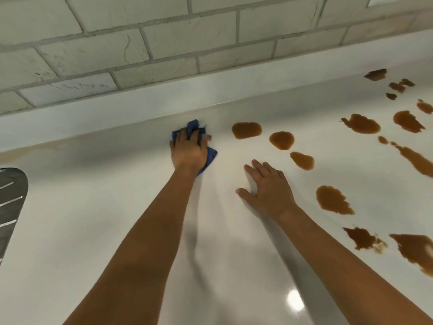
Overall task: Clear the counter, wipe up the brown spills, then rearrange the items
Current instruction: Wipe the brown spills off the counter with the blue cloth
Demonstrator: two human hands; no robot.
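My left hand (187, 150) presses a crumpled blue cloth (212, 156) onto the white counter (93, 207), close to the back ledge. My right hand (267, 186) lies flat on the counter with fingers spread, holding nothing, just right of the cloth. Several brown spills cover the right half of the counter: the nearest blob (246, 130) sits right of the cloth, another blob (281, 140) beside it, and a third blob (332, 200) right of my right hand. A faint tan smear (35, 150) runs along the back edge at the left.
A tiled wall (164, 48) rises behind a low white ledge (117, 109). At the left edge, a grooved metal drainer surface (10, 202) shows. More brown puddles (414, 249) spread toward the right border.
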